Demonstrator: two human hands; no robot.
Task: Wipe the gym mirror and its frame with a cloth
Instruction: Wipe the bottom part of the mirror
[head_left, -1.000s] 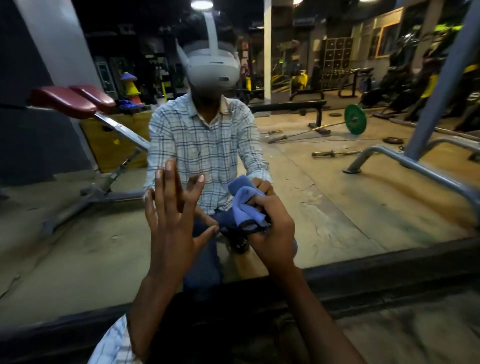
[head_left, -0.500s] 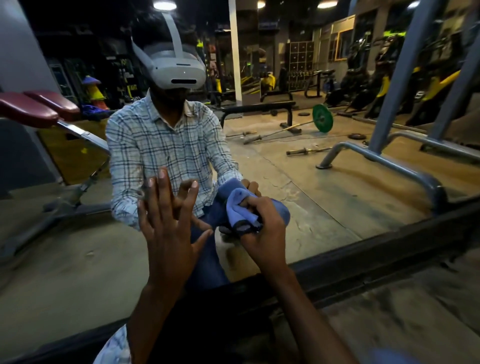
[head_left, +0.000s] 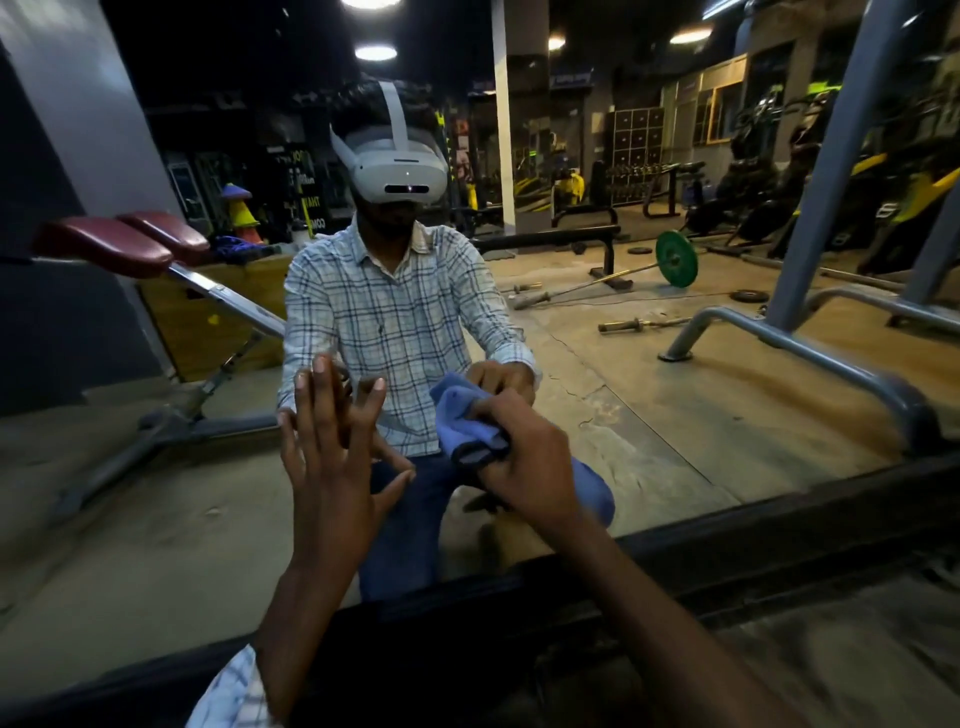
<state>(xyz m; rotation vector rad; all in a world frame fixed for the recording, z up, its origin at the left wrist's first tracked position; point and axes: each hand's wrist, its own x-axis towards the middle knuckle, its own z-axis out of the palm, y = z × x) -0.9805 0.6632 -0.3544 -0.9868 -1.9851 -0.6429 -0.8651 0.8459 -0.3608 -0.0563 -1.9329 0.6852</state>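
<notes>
A large gym mirror (head_left: 675, 426) fills the view, with its dark frame (head_left: 779, 535) running along the bottom edge. My left hand (head_left: 332, 467) rests flat on the glass with fingers spread. My right hand (head_left: 530, 467) is shut on a bunched blue cloth (head_left: 462, 421) and presses it against the glass just right of the left hand. The reflection shows a crouching person in a checked shirt, with the mirrored hands meeting mine.
The concrete floor (head_left: 831, 665) lies below the frame at the lower right. Reflected in the glass are a red padded bench (head_left: 119, 244) at left, a barbell with a green plate (head_left: 675, 259), and grey machine tubing (head_left: 810, 353) at right.
The view has swung back to the left and tilted up. My right hand with the cloth has slid slightly along the glass, while my left hand stays flat against it.
</notes>
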